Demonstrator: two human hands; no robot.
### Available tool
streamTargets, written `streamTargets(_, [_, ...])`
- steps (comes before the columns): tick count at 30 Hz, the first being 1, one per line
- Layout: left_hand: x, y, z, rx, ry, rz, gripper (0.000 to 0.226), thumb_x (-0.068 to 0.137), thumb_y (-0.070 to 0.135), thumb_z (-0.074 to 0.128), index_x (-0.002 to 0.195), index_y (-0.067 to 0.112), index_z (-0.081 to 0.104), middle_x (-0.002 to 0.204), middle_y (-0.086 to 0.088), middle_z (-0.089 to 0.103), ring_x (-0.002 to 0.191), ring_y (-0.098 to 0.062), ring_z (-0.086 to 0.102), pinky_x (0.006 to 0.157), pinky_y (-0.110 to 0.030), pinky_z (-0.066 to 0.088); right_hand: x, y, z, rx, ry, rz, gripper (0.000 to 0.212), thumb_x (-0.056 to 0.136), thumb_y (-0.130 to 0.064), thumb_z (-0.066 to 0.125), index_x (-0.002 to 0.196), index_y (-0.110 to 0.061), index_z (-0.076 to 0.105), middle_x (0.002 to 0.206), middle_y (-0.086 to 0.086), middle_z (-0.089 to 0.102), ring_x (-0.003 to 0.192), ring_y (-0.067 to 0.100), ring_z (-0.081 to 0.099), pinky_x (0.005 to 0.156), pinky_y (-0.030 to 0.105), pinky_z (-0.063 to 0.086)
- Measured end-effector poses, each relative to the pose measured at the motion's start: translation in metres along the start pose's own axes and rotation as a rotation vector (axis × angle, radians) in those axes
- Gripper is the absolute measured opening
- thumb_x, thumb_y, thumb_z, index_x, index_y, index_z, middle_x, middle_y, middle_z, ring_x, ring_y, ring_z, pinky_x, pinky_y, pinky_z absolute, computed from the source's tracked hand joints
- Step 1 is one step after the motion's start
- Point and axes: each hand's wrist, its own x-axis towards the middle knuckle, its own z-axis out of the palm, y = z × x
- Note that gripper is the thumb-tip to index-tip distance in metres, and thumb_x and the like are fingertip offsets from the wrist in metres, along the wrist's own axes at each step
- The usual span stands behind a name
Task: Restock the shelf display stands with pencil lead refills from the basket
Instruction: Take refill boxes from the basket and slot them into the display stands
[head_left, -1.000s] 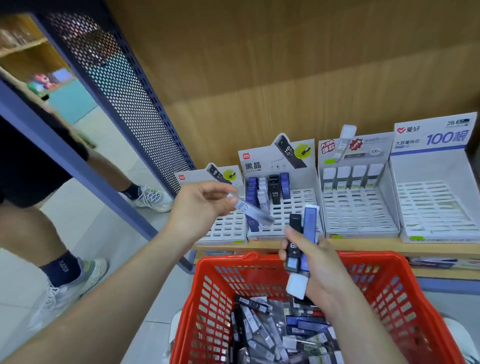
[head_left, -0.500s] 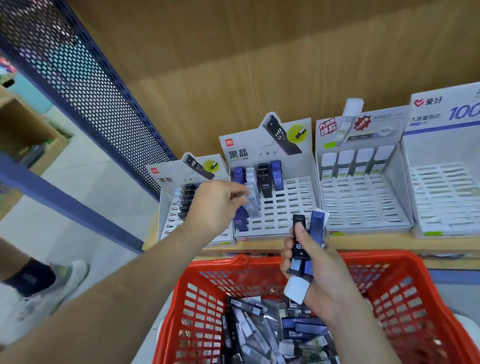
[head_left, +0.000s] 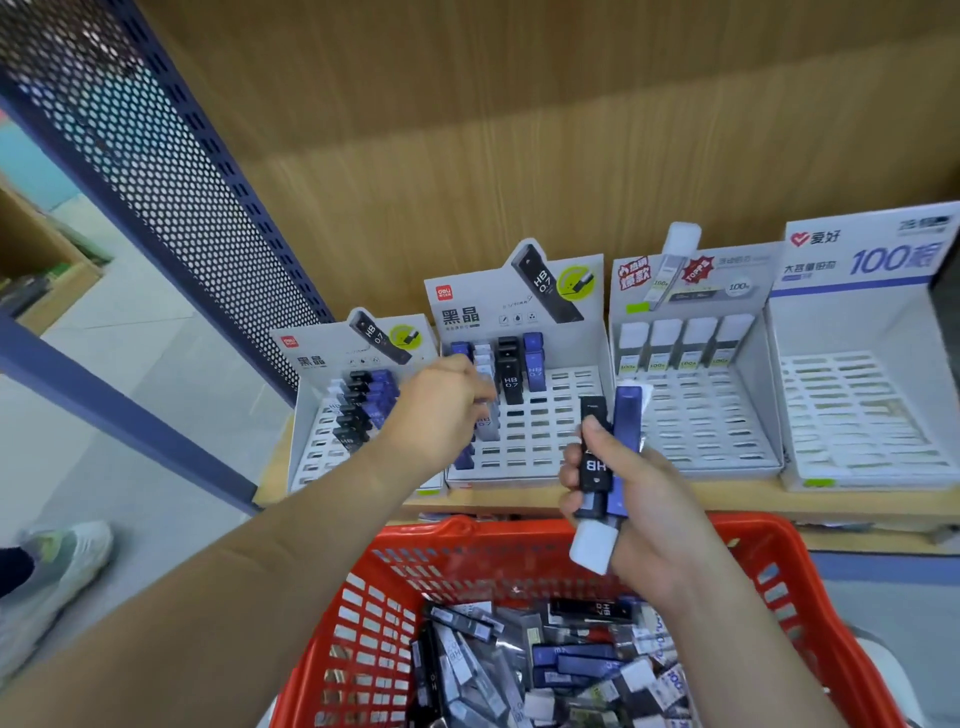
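Note:
My left hand (head_left: 441, 410) reaches over the second display stand (head_left: 563, 421) and pinches a pale grey lead refill (head_left: 485, 427) standing in a slot of its second column. My right hand (head_left: 644, 504) hovers above the red basket (head_left: 779, 558) and grips a bundle of refills: a black HB case (head_left: 592, 460), a blue case (head_left: 627, 441) and a white-capped one (head_left: 592, 551). Many loose refill cases (head_left: 545, 670) lie in the basket. The leftmost stand (head_left: 317, 447) holds black and blue cases.
A third stand (head_left: 701, 421) has one back row of white-capped refills, and a fourth stand (head_left: 857, 415) shows bare slots. All stand on a wooden shelf (head_left: 779, 501). A perforated blue panel (head_left: 182, 182) rises at left; another person's shoe (head_left: 62, 558) is on the floor.
My left hand has carried the pale refill from mid-air down into the second stand. My view has moved closer to the shelf. The right hand keeps its bundle.

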Motion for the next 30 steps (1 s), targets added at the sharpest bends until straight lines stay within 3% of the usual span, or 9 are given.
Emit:
streamTargets(4, [0.0, 0.009, -0.001, -0.082, 0.061, -0.111, 0.022, 0.084, -0.005, 0.057, 0.095, 0.014, 0.061, 0.087, -0.001, 0.06, 0.083, -0.018, 0.056, 0.072, -0.028, 0.045, 0.006, -0.013, 0.012, -0.005, -0.034, -0.021, 0.017, 0.078, -0.016, 0.071, 0.087, -0.006, 0.06, 0.072, 0.006, 0.057, 0.062, 0.014, 0.05, 0.046, 0.02, 0.041])
streamTargets(7, [-0.004, 0.014, -0.004, -0.114, 0.082, -0.188, 0.017, 0.084, 0.0, 0.06, 0.091, 0.016, 0.062, 0.091, 0.0, 0.06, 0.084, -0.017, 0.056, 0.074, -0.025, 0.043, 0.009, -0.014, 0.014, -0.053, -0.048, -0.015, 0.017, 0.074, -0.018, 0.074, 0.084, -0.008, 0.064, 0.072, 0.006, 0.06, 0.061, 0.014, 0.05, 0.044, 0.018, 0.04])
streamTargets(9, [-0.016, 0.029, -0.01, -0.469, 0.124, -0.315, 0.014, 0.089, 0.007, 0.062, 0.098, 0.016, 0.069, 0.094, 0.0, 0.065, 0.078, -0.01, 0.057, 0.071, -0.015, 0.044, 0.009, -0.007, 0.009, -0.048, -0.061, 0.014, 0.022, 0.072, -0.021, 0.076, 0.086, -0.008, 0.065, 0.072, 0.006, 0.061, 0.059, 0.012, 0.05, 0.041, 0.017, 0.039])
streamTargets(11, [-0.032, 0.048, -0.018, -1.023, 0.056, -0.398, 0.016, 0.09, 0.014, 0.063, 0.104, 0.018, 0.071, 0.098, -0.002, 0.069, 0.075, -0.006, 0.06, 0.066, -0.015, 0.048, 0.008, 0.003, 0.006, -0.008, -0.068, 0.052, 0.027, 0.072, -0.022, 0.076, 0.092, -0.007, 0.065, 0.072, 0.007, 0.061, 0.055, 0.011, 0.049, 0.039, 0.017, 0.038])
streamTargets(13, [-0.046, 0.056, -0.018, -1.209, -0.067, -0.391, 0.032, 0.085, 0.017, 0.068, 0.115, 0.027, 0.066, 0.106, 0.005, 0.066, 0.08, -0.005, 0.062, 0.068, -0.018, 0.05, 0.008, 0.014, 0.006, 0.017, -0.046, 0.068, 0.031, 0.075, -0.021, 0.075, 0.098, -0.003, 0.066, 0.073, 0.009, 0.062, 0.054, 0.011, 0.051, 0.038, 0.017, 0.037])
streamTargets(17, [-0.062, 0.06, -0.006, -0.985, -0.182, -0.304, 0.077, 0.072, 0.008, 0.08, 0.135, 0.035, 0.044, 0.122, 0.017, 0.055, 0.093, 0.001, 0.054, 0.079, -0.02, 0.053, 0.008, 0.027, 0.01, 0.035, 0.025, 0.041, 0.035, 0.083, -0.021, 0.073, 0.111, 0.0, 0.068, 0.097, 0.022, 0.069, 0.079, 0.03, 0.066, 0.051, 0.028, 0.051])
streamTargets(21, [-0.07, 0.063, -0.004, -0.889, -0.099, -0.279, 0.06, 0.077, 0.012, 0.078, 0.126, 0.036, 0.053, 0.116, 0.018, 0.062, 0.091, 0.004, 0.06, 0.08, -0.015, 0.051, 0.01, 0.026, 0.013, -0.021, 0.078, -0.037, 0.017, 0.086, -0.016, 0.071, 0.098, -0.004, 0.069, 0.085, 0.013, 0.073, 0.065, 0.023, 0.069, 0.048, 0.026, 0.051])
streamTargets(25, [-0.066, 0.065, -0.011, -0.828, -0.034, -0.328, 0.036, 0.08, 0.009, 0.075, 0.103, 0.035, 0.068, 0.094, 0.022, 0.065, 0.082, -0.001, 0.068, 0.081, -0.017, 0.053, 0.013, 0.027, 0.008, -0.049, 0.122, -0.067, 0.029, 0.074, -0.019, 0.077, 0.094, -0.005, 0.063, 0.071, 0.006, 0.058, 0.05, 0.012, 0.047, 0.04, 0.02, 0.038])
streamTargets(30, [-0.061, 0.052, -0.016, -0.897, 0.039, -0.416, 0.03, 0.083, 0.0, 0.067, 0.093, 0.027, 0.074, 0.072, 0.016, 0.067, 0.065, -0.002, 0.061, 0.061, -0.015, 0.049, 0.018, 0.022, 0.004, 0.031, 0.133, -0.105, 0.025, 0.071, -0.019, 0.075, 0.089, -0.009, 0.061, 0.07, 0.004, 0.061, 0.049, 0.009, 0.044, 0.038, 0.018, 0.036])
